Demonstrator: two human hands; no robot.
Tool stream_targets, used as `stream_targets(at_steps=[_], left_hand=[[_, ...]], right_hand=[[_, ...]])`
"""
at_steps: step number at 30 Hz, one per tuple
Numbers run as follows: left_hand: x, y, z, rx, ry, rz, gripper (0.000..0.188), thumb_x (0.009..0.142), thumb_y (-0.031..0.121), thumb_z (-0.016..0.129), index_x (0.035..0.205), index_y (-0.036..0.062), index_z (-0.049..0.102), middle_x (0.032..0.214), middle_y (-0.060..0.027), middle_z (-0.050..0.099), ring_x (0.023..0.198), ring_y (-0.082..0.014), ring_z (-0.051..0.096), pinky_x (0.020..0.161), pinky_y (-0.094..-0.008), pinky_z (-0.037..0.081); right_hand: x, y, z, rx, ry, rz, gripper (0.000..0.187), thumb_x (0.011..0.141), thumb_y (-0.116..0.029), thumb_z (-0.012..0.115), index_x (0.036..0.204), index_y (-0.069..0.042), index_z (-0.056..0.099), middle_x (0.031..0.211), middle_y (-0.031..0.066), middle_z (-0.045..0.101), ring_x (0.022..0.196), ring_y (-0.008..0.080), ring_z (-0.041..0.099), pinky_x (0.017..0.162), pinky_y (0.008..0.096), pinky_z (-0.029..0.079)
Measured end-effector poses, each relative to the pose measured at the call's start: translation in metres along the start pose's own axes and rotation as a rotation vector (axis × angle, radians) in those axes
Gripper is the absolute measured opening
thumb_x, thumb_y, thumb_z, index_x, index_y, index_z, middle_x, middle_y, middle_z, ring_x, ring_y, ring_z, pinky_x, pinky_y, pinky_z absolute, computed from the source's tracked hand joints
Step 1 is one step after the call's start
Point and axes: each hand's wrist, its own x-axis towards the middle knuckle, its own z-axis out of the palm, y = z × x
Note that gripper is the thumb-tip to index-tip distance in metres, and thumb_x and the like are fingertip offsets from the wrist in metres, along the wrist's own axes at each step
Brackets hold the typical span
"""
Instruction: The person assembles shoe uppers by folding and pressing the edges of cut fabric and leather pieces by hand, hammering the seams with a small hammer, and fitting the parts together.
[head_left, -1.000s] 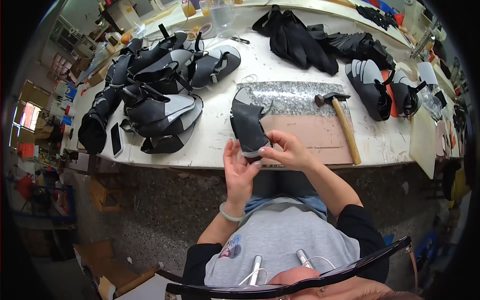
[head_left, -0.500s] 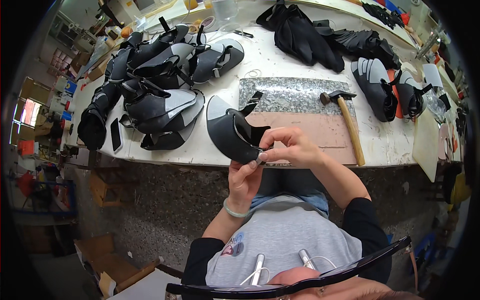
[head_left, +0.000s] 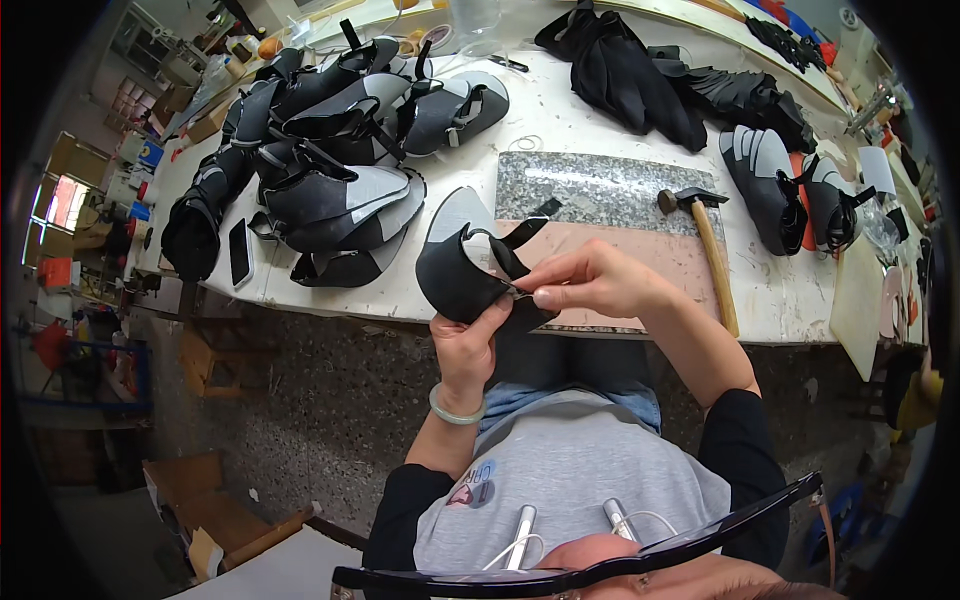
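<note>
A black and grey shoe upper [head_left: 450, 272] is held at the table's front edge, its grey toe part pointing away and a black strap sticking up beside the opening. My left hand [head_left: 464, 350] grips its near end from below, thumb pressed along the edge. From the right, my right hand [head_left: 605, 282] pinches at that edge, thumb and forefinger together close to the left thumb. Something small and light shows at these fingertips; it is too small to make out. Part of the upper's near end is hidden by the fingers.
To the left lies a heap of similar uppers [head_left: 340, 195] with a phone [head_left: 241, 253] beside it. A hammer [head_left: 712, 260] rests across a stone slab [head_left: 600, 190] and a pinkish board [head_left: 610, 240]. Black fabric pieces [head_left: 630, 85] lie behind; more uppers [head_left: 765, 190] stand right.
The shoe upper has tilted in my left hand, showing more of its inside. My right hand has shifted right, its fingers now stretched straighter in a pinch. The whole view has shifted slightly.
</note>
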Motion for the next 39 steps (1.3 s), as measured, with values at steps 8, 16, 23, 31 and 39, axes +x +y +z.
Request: stream_targets(at_steps=[8, 16, 23, 31, 39], left_hand=[[0.001, 0.002, -0.006, 0.053, -0.029, -0.016, 0.024, 0.077, -0.011, 0.066, 0.099, -0.0014, 0.067, 0.097, -0.007, 0.068, 0.087, -0.0141, 0.064, 0.082, -0.0269, 0.05], [0.0, 0.001, -0.005, 0.032, -0.048, 0.003, 0.027, 0.076, -0.01, 0.066, 0.102, -0.0027, 0.064, 0.099, -0.0077, 0.067, 0.089, -0.0148, 0.064, 0.083, -0.0275, 0.051], [-0.003, 0.001, -0.011, 0.011, -0.092, -0.04, 0.03, 0.078, -0.009, 0.064, 0.107, -0.0027, 0.061, 0.103, -0.0085, 0.066, 0.092, -0.0153, 0.063, 0.085, -0.0282, 0.05], [-0.002, 0.02, -0.018, -0.21, -0.146, -0.243, 0.042, 0.098, 0.029, 0.046, 0.126, -0.0026, 0.048, 0.119, -0.0139, 0.06, 0.108, -0.0251, 0.06, 0.094, -0.0393, 0.048], [0.004, -0.003, -0.011, -0.75, -0.363, -0.546, 0.045, 0.1, 0.036, 0.039, 0.132, 0.0037, 0.043, 0.126, -0.0084, 0.055, 0.114, -0.0198, 0.055, 0.097, -0.0354, 0.046]], right_hand=[[0.011, -0.006, 0.004, 0.103, 0.004, 0.117, 0.02, 0.082, -0.01, 0.072, 0.097, 0.003, 0.07, 0.077, 0.0081, 0.069, 0.067, 0.0115, 0.064, 0.062, 0.0255, 0.055], [0.01, -0.013, 0.009, -0.1, 0.082, 0.115, 0.021, 0.076, -0.013, 0.078, 0.091, 0.0, 0.073, 0.073, 0.0048, 0.069, 0.064, 0.0072, 0.061, 0.059, 0.0208, 0.049], [0.012, -0.013, 0.012, -0.095, 0.078, 0.133, 0.017, 0.075, -0.011, 0.078, 0.086, 0.001, 0.072, 0.071, 0.0033, 0.068, 0.064, 0.0062, 0.06, 0.058, 0.02, 0.047], [0.01, -0.02, 0.011, -0.062, 0.035, 0.043, 0.016, 0.074, -0.015, 0.073, 0.079, -0.001, 0.07, 0.065, -0.0007, 0.064, 0.059, 0.0046, 0.054, 0.053, 0.0209, 0.042], [0.002, -0.029, 0.02, 0.12, -0.015, 0.053, 0.012, 0.075, -0.01, 0.074, 0.078, -0.001, 0.067, 0.067, -0.0017, 0.062, 0.061, 0.0036, 0.053, 0.054, 0.02, 0.04]])
